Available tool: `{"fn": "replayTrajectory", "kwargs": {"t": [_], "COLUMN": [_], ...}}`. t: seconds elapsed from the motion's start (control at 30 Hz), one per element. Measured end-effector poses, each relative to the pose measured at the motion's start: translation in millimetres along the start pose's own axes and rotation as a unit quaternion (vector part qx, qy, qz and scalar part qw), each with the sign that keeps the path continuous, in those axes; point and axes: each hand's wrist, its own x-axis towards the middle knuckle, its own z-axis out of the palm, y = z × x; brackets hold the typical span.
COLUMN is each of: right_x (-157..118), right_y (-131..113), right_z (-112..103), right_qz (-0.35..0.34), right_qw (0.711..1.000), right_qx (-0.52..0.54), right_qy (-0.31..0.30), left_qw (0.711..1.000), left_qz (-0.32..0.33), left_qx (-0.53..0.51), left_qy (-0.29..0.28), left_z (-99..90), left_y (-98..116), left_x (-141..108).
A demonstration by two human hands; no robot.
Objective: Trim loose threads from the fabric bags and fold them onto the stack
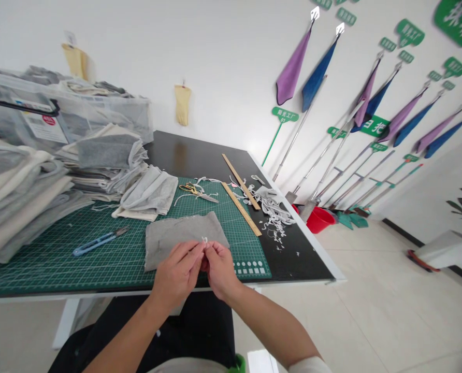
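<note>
1. The left hand (178,270) is nearly closed, fingers curled and thumb pressed toward the forefinger, its tips pinching at a small white scrap (205,239).
2. The right hand (221,269) is curled just as tightly, thumb and forefinger meeting the left fingertips at that same scrap (which of the two has the firmer hold, I cannot tell).
3. Just beyond the fingertips, partly hidden by both hands, a grey cloth (184,230) lies flat on the green cutting mat (130,267); its far right corner reaches past the right hand's knuckles.
4. To the left of the left hand, a blue cutter (97,243) lies on the mat, with a stretch of gridded surface showing between it and the grey cloth.
5. Straight ahead of the hands, beyond the cloth, gold-handled scissors (196,190) lie among pale strips, blades toward the right.
6. Ahead and to the right, two wooden rulers (242,210) slant away, with a heap of pale trimmings (275,210) beyond them.
7. Ahead and to the left, folded cloths (149,191) sit beside taller stacks, leaving little sideways room there.
8. The near table edge runs close beneath the hands; to their right, the black tabletop (303,261) extends past the mat to a white rim (306,228).
</note>
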Motion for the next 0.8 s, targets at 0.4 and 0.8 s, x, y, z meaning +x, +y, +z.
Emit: {"fn": "replayTrajectory", "kwargs": {"t": [0.4, 0.8], "right_x": [-7, -4], "right_y": [2, -25], "right_z": [-4, -25], "right_qz": [0.007, 0.020], "right_qw": [1.000, 0.977], "right_qx": [-0.009, -0.174], "right_qy": [-0.004, -0.124], "left_qw": [0.999, 0.992], "left_qz": [-0.016, -0.025], "left_qx": [-0.048, -0.094], "left_qy": [0.011, -0.084], "left_z": [1.8, -13.4], "left_y": [6, 1], "left_x": [-10, 2]}}
